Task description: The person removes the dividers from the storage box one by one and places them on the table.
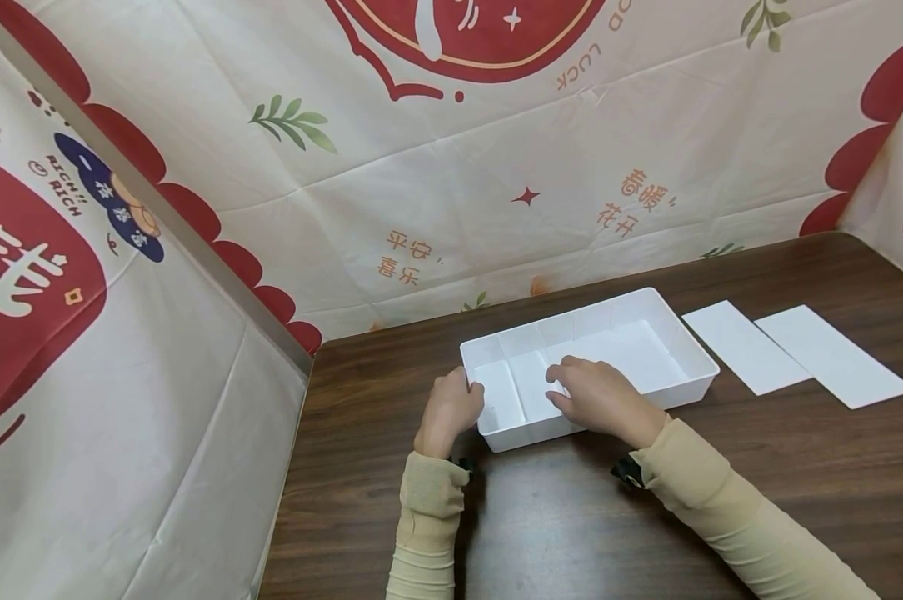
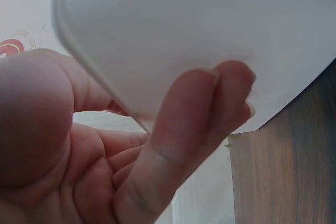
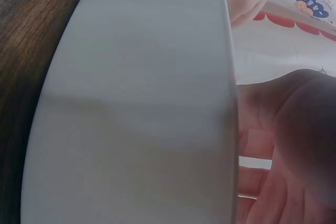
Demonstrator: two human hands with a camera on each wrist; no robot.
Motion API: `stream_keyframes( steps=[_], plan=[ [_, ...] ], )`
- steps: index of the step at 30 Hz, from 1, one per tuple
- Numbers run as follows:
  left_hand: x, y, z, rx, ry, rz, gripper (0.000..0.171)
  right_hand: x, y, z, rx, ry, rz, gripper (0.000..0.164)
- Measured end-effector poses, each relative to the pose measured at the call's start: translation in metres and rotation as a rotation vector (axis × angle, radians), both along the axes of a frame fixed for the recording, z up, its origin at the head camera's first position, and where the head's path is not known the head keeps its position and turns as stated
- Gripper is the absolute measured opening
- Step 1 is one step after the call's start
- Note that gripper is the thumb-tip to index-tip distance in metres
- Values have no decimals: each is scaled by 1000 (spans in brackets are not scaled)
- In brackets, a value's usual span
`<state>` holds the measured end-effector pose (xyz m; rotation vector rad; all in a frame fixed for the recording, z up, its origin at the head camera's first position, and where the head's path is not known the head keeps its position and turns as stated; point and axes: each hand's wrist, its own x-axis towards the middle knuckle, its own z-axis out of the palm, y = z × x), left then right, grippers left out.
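Note:
A white plastic box [image 1: 684, 390] lies on the table, with a thin white divider [image 1: 513, 387] standing across its left part. At its left end, my left hand [image 1: 451, 407] grips the end wall, thumb inside and fingers against the outside; the left wrist view shows those fingers [image 2: 184, 114] on the wall. My right hand [image 1: 605, 398] reaches over the near wall into the box and pinches a second white divider [image 1: 561, 388] between thumb and fingers; most of that divider is hidden by the hand. In the right wrist view, the box's outer wall [image 3: 136, 77] hides the fingertips.
Two flat white rectangular panels [image 1: 747, 346] [image 1: 834, 354] lie to the right of the box, one partly overlapping the other. The brown wooden table [image 1: 556, 533] meets a printed cloth backdrop [image 1: 451, 192] behind and a cloth-covered side [image 1: 197, 433] at the left.

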<state>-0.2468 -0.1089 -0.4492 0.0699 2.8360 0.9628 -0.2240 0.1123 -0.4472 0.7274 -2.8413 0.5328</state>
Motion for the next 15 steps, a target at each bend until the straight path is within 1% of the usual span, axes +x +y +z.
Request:
stream_keyframes(
  steps=[9, 15],
  plan=[
    [0, 0, -1, -7, 15, 1, 21, -1, -2, -6, 20, -1, 6, 17],
    [0, 0, -1, -15, 15, 4, 21, -1, -3, -7, 29, 18, 7, 15]
  ],
)
